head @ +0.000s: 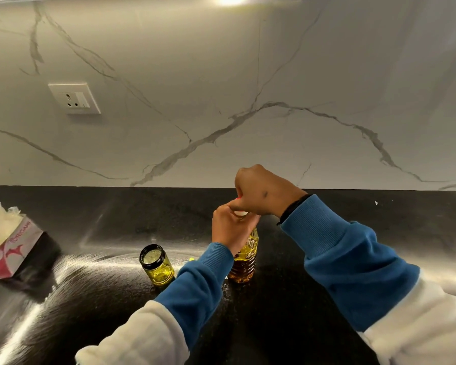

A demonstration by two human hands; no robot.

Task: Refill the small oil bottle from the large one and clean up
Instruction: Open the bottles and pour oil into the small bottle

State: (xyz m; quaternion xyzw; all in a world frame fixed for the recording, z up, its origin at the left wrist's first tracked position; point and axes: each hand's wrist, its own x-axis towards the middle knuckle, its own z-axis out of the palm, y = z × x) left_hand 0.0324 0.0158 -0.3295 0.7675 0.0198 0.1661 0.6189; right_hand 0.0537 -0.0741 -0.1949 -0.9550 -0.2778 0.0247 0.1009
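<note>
A large ribbed plastic oil bottle (244,262) with amber oil stands upright on the black counter (327,206). My left hand (229,227) grips its neck from the left. My right hand (261,191) is curled over the top, fingers pinching at the cap (240,213), of which only a white and red sliver shows. To the left stands a small yellow-tinted glass oil bottle (157,267) with a black rim, open-topped, with a little oil in the bottom. A small yellow thing (191,258) lies between the two bottles.
A pink and white tissue pack (8,246) with tissue sticking out lies at the far left of the counter. A marble backsplash rises behind, with a wall socket (75,98) at upper left. A small white speck (376,203) sits at the back right.
</note>
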